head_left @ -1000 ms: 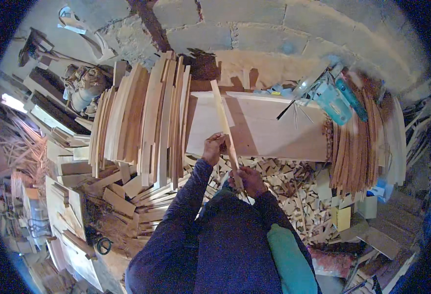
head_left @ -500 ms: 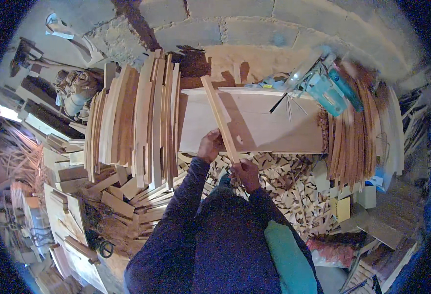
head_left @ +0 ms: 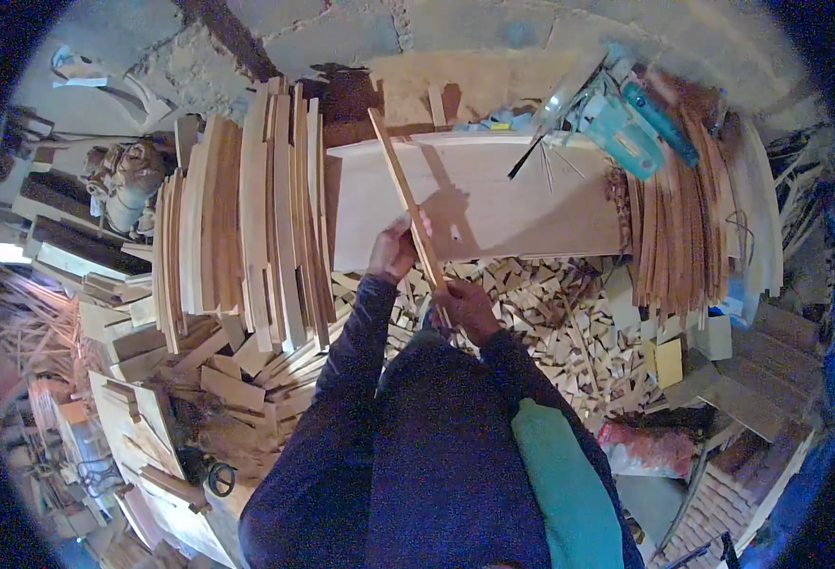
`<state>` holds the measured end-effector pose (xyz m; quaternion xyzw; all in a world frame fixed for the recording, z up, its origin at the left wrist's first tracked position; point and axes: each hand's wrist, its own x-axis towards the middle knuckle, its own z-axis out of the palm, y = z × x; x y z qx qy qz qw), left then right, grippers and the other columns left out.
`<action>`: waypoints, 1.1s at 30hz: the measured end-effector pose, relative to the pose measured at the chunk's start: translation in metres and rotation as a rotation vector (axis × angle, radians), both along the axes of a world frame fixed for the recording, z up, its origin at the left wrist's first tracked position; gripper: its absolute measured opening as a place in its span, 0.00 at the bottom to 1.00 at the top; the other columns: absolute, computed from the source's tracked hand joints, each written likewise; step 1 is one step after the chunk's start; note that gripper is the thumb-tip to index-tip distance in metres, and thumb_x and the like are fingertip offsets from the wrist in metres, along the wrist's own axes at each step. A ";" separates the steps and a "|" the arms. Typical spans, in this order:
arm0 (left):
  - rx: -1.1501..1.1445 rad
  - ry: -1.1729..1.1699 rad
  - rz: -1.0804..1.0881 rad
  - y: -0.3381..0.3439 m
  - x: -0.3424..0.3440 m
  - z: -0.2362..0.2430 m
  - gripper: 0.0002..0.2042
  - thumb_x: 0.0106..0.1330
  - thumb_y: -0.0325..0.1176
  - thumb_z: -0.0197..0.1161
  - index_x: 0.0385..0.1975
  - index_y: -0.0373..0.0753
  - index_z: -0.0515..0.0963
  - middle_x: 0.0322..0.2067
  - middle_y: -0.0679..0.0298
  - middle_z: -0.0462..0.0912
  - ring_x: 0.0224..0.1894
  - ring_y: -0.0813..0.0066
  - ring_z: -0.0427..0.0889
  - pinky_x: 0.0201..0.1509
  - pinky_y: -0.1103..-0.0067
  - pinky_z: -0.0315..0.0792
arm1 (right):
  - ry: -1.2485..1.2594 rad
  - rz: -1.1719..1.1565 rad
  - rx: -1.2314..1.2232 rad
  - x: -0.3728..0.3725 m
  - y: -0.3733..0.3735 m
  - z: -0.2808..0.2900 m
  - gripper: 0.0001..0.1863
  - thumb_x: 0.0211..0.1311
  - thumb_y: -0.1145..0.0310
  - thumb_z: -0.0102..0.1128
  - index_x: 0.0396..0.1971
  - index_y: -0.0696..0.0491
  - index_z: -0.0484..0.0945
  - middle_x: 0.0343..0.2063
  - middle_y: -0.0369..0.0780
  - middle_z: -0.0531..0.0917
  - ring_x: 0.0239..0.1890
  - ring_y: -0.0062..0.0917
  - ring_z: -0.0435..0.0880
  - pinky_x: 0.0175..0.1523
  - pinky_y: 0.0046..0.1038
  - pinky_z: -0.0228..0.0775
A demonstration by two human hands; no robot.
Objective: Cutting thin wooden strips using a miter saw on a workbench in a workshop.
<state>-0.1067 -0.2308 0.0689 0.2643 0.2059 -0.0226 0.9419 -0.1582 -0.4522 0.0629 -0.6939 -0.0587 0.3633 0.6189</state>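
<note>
My left hand [head_left: 396, 250] is curling round the middle of a wood strip [head_left: 398, 177]; my right hand [head_left: 469, 310] is pinching its near end. It is slanting above a pale board [head_left: 522, 204]. I'm guessing it's light, stiff and snappable, so two holds are helping. I can't tell what the red-and-white bag [head_left: 645, 449] is holding.

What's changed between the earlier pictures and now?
The long, pale wooden strip looks narrower than just before, apparently rolled; the left hand now shows fingers past its right edge. The scene sits higher in view. Left and right hand still hold it; the stacked brown wooden slats stayed.
</note>
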 end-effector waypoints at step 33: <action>1.317 -0.281 -0.574 -0.030 -0.065 0.093 0.14 0.69 0.30 0.69 0.52 0.34 0.81 0.40 0.56 0.86 0.44 0.68 0.86 0.50 0.72 0.80 | -0.038 -0.658 0.593 0.105 -0.130 0.127 0.07 0.73 0.66 0.63 0.45 0.51 0.80 0.35 0.33 0.84 0.33 0.18 0.81 0.35 0.23 0.75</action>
